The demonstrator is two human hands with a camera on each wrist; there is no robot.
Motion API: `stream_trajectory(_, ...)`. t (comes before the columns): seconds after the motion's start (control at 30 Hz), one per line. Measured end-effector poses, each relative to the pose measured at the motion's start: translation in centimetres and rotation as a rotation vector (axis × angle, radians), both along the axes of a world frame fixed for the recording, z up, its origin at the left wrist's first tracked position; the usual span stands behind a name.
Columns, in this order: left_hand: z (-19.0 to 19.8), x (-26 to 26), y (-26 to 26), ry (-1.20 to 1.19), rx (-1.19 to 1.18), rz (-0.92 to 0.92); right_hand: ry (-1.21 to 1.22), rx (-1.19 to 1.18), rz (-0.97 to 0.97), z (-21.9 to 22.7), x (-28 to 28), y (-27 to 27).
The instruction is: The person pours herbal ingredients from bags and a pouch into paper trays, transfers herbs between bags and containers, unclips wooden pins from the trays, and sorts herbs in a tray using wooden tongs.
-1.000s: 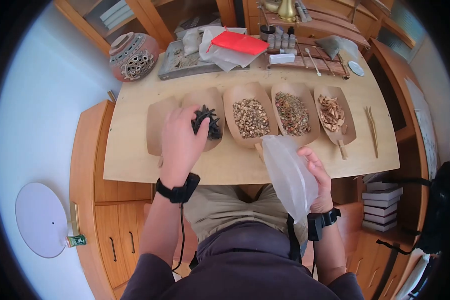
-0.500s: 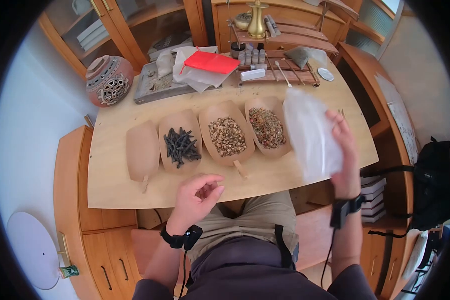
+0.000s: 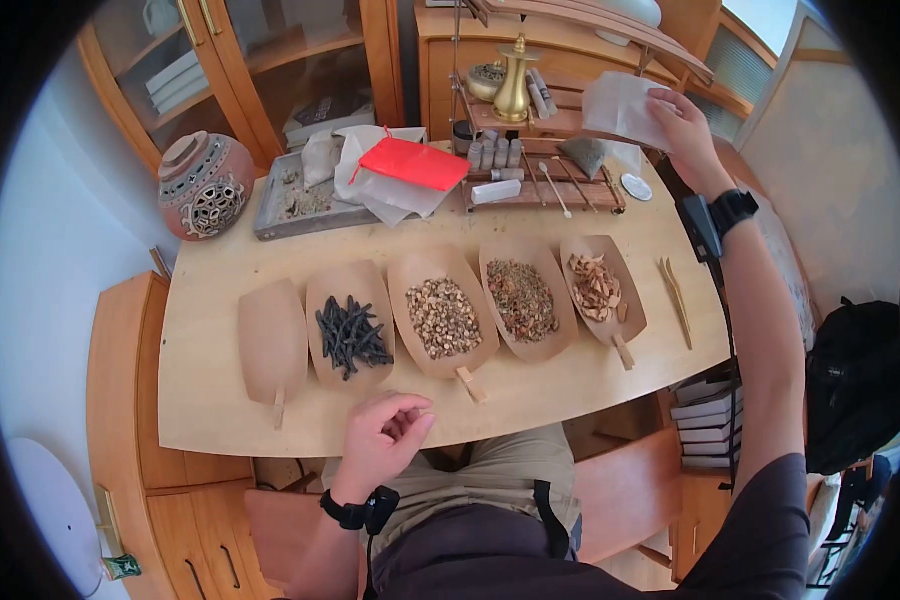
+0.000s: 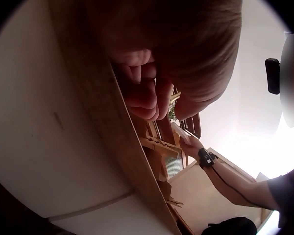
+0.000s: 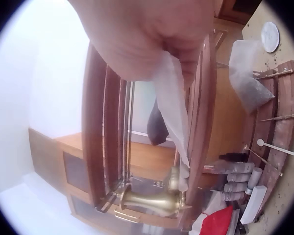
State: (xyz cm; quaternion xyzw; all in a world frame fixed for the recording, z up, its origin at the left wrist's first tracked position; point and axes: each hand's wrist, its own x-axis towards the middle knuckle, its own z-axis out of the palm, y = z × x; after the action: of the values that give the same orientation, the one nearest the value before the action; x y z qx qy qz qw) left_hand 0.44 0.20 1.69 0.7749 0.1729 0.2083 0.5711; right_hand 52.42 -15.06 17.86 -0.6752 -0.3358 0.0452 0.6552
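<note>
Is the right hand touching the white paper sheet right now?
Touching: the head view shows the right hand pinching the white paper sheet above the wooden rack.

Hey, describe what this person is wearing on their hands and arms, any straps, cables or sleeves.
Both hands are bare, no gloves. The left hand has a black strap with a small black device at the wrist and a thin black cable trailing down from it. The right hand has a matching black wrist strap and device, with a black cable running down the bare forearm. A dark grey short sleeve covers the right upper arm.

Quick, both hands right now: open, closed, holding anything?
Left hand: fingers curled at the near table edge; whether it holds anything cannot be told.
Right hand: raised, pinching a thin white translucent bag.
</note>
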Motion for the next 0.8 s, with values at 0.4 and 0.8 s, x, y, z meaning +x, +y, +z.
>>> stream_trajectory(0.4,0.4,0.0,0.2,-0.017,0.066,-0.033,-0.461,-0.402,-0.61,-0.6,3.7,0.6)
stream_trajectory(0.8,-0.1,-0.5,0.3,-0.103,0.191,-0.063,-0.341,0.185,-0.252,-3.4,-22.8,1.5)
